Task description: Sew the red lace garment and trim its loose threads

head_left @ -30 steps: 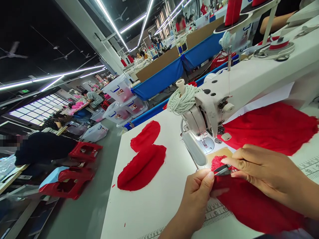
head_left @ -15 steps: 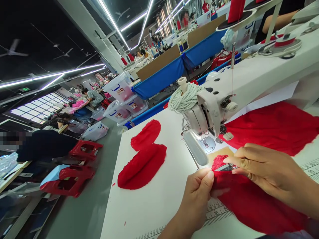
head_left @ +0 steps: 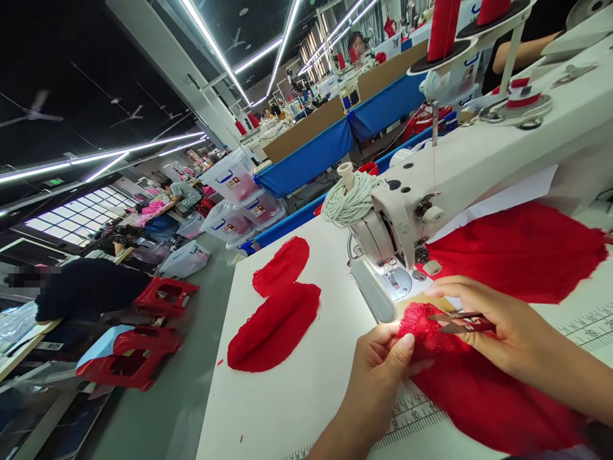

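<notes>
My left hand [head_left: 383,361] pinches the gathered edge of a red fabric piece [head_left: 479,396] between thumb and fingers. In my right hand [head_left: 498,319] is a pair of thread snips [head_left: 467,323], its blades parted and pointing left at the crinkled red edge. The fabric drapes from the left hand toward the lower right, over the table. Just beyond both hands stands a white sewing machine [head_left: 502,147], its needle area lit. Two red oval fabric pieces, one farther back [head_left: 282,265] and one nearer [head_left: 275,329], lie left of the hands.
Another red fabric piece [head_left: 522,252] lies under the machine arm. A coil of pale cord [head_left: 352,199] hangs on the machine head. A printed ruler scale [head_left: 416,412] runs along the white table [head_left: 268,409]. Red stools [head_left: 129,358] and clear bins [head_left: 232,176] stand left; people work beyond.
The snips have drawn back to the right and their blades have parted. More of the crinkled red edge now shows above my left hand. The view has shifted slightly.
</notes>
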A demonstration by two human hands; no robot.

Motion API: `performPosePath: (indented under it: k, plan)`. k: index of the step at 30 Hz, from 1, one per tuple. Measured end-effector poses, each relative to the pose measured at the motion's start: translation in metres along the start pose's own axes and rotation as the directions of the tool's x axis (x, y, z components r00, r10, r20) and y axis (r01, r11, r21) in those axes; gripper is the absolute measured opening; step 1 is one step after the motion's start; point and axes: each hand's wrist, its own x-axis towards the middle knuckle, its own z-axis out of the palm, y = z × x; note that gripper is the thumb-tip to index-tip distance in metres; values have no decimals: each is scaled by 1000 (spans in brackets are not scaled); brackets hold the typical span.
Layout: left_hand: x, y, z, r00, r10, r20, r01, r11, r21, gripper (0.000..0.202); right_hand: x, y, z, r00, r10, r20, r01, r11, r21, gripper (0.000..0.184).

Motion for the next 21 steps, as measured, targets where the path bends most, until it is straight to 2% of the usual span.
performPosePath:
  k: [2,4,6,12,18,21]
  plan:
    - [0,1,0,1000,1,9,-1,1000,18,36,2,1,1,995,51,81,-53,998,17,36]
    - [0,1,-1,1000,-1,13,0,1000,29,36,6,-4,1,981,75,179,-91,993,81,30]
    - [1,1,-1,1000,-6,6,6,1000,8,38,10,-12,0,973,68,221,-105,982,160,27]
    - [4,-3,-5,997,-19,-78,7,989,-146,40,14,-26,-1,988,119,103,-142,954,262,29]
    - [4,0,-3,1000,-13,-19,12,999,-38,37,13,-27,-2,995,93,47,-101,971,215,25]
    - [5,1,-1,1000,-5,12,5,1000,-31,36,12,-27,-3,995,83,59,-94,974,207,19]
